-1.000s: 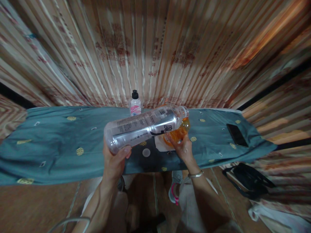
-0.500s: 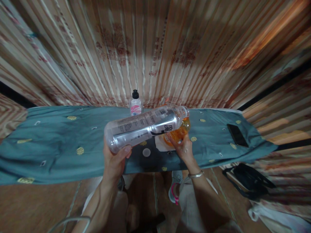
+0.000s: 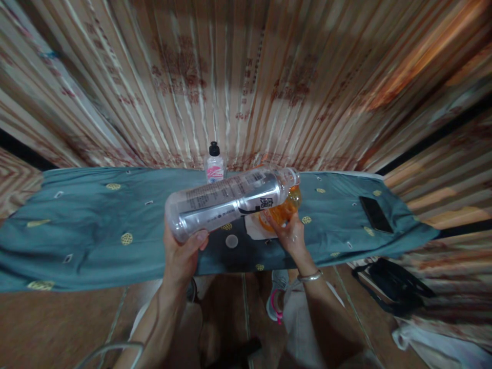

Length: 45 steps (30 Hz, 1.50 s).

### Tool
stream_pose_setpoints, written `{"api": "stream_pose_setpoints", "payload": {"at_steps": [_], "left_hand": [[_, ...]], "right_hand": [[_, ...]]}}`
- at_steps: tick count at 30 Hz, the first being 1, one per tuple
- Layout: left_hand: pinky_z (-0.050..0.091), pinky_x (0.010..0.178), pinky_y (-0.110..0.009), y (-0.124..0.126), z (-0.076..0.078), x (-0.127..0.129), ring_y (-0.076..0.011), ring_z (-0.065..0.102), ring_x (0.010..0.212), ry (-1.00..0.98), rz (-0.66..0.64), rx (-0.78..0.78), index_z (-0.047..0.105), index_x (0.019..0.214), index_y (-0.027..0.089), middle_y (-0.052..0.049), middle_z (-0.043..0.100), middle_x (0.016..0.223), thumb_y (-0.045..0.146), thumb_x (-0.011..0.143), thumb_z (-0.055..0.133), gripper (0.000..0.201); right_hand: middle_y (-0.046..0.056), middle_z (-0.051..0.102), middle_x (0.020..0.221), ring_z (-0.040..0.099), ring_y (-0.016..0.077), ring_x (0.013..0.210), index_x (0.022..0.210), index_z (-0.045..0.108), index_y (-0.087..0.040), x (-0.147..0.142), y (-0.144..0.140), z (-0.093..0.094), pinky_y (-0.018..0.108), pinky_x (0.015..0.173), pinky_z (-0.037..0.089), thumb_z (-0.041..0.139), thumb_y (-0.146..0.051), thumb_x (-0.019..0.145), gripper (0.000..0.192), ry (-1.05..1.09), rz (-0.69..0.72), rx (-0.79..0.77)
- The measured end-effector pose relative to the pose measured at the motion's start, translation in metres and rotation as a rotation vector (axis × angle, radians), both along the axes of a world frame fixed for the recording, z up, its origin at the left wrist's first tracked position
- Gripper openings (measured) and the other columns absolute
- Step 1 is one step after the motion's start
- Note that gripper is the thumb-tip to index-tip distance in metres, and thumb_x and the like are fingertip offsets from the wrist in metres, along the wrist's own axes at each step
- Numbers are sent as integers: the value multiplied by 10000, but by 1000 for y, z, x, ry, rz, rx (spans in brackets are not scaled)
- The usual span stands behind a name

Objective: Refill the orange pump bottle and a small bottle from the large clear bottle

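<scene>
The left hand (image 3: 183, 256) is closed around the base of a clear bottle (image 3: 230, 201), thumb on the near side and fingers behind, and holds it tipped almost flat with its open neck pointing right. The neck meets the rim of an orange glass (image 3: 282, 209) that stands on a white pad (image 3: 254, 228) near the middle of the table (image 3: 77, 230), a little toward its front edge. The right hand (image 3: 291, 237) grips the glass from the near side, fingers wrapped round its lower wall, steadying it against the pad; a bangle (image 3: 309, 277) sits on that wrist. The step in hand looks like pouring from the bottle into the glass, though no stream can be made out, and how full the glass is cannot be told through its tinted wall. If pouring goes on, the next move would call for a slow rise of the bottle's base while the neck stays over the rim, and a firm hold on the glass so it does not slide. A white cap (image 3: 231, 241) lies on the cloth just in front of the bottle. A small bottle (image 3: 214, 165) with a black top stands at the back edge, and a phone (image 3: 375, 214) lies near the right end.
</scene>
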<state>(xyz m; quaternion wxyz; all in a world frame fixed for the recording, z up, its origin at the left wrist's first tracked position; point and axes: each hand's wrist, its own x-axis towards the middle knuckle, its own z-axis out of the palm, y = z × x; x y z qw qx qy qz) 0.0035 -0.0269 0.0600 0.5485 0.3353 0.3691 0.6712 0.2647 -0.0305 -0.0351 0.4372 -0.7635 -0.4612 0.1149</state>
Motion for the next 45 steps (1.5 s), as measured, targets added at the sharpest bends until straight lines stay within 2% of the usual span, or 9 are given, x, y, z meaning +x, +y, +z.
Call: {"api": "stream_pose_setpoints", "payload": {"at_steps": [3, 9, 21, 30, 39, 45], "left_hand": [[371, 423, -191, 0, 1, 0, -91, 539, 538, -5, -4, -5, 691, 1219, 250, 13, 709, 845, 293, 502, 993, 779], [384, 425, -185, 0, -2, -1, -83, 528, 520, -16, -13, 20, 699, 1182, 246, 19, 704, 803, 292, 514, 991, 731], [390, 434, -187, 0, 2, -1, -80, 524, 521, 5, -17, -8, 684, 1236, 259, 30, 702, 818, 310, 497, 1001, 807], [393, 432, -178, 1, -2, -2, -84, 530, 527, 4, -17, 14, 697, 1187, 252, 29, 694, 796, 305, 521, 987, 728], [388, 425, -181, 2, -5, -2, -86, 511, 521, 8, -25, 26, 711, 1199, 253, 24, 691, 783, 310, 537, 983, 718], [365, 429, -182, 1, -3, -3, -90, 532, 539, 3, -27, 24, 697, 1210, 258, 16, 697, 813, 280, 528, 985, 740]], "right_hand": [[179, 807, 1096, 791, 369, 1000, 1302, 606, -165, -1, 0, 1, 470, 846, 647, 756, -704, 719, 808, -3, 5, 8], [188, 815, 1058, 793, 370, 941, 1230, 616, -159, 2, 0, 0, 471, 797, 646, 749, -754, 689, 815, -1, 7, -4], [182, 813, 1088, 794, 357, 962, 1302, 609, -155, 4, 0, -2, 455, 821, 641, 768, -745, 709, 851, 9, 23, 4], [183, 818, 1088, 798, 363, 959, 1267, 623, -165, 3, 0, -4, 447, 794, 640, 749, -803, 699, 864, 9, 15, 11], [175, 820, 1074, 797, 363, 964, 1239, 631, -172, 5, 0, -3, 451, 799, 648, 787, -727, 698, 791, -6, 4, -21], [182, 809, 1108, 791, 365, 1011, 1309, 618, -152, 3, 0, 0, 445, 821, 654, 797, -664, 714, 806, -4, 4, -34]]}}
